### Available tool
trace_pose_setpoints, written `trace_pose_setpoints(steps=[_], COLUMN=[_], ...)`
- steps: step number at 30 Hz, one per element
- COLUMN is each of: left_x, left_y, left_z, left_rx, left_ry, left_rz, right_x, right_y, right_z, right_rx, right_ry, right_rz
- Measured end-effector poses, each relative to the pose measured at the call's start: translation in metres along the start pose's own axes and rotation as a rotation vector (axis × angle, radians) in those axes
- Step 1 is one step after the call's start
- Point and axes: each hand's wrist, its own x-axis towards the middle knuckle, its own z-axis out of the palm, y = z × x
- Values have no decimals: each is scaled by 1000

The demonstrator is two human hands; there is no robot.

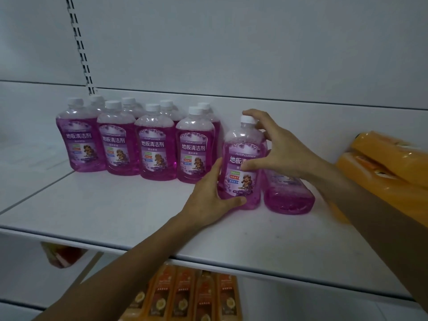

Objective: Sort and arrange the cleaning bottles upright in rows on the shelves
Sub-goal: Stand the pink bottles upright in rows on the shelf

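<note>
done: eight purple bottles were stood in two rows on shelf | now: ninth bottle was gripped upright beside them by left hand and right hand | left: lying bottle and orange bottles were judged unsorted

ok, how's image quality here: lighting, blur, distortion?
Head view: dim, cool light, no hard glare; wide-angle distortion bends the shelf and slotted upright; the purple bottle gripped by left hand and right hand has a readable label; orange bottles below and orange packs at right look soft.
</note>
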Motion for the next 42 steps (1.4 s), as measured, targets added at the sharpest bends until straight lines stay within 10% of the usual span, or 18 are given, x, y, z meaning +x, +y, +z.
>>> trace_pose_setpoints(steps=[5,13,36,42], left_x=[-8,-10,1,9], left_y=[-1,3,10,49], left_z=[6,4,8,43], left_rx=[564,759,340,98], left_ry=[-32,-150,-176,-183], left_rz=[-57,-32,43,-184], right_x=[7,32,19,-13], right_y=[-2,16,51,67], right_z=[0,12,-20,-7], right_rx=[-187,-299,-200,-152], right_ry=[35,127,260,-47], right_rz=[-8,7,294,636])
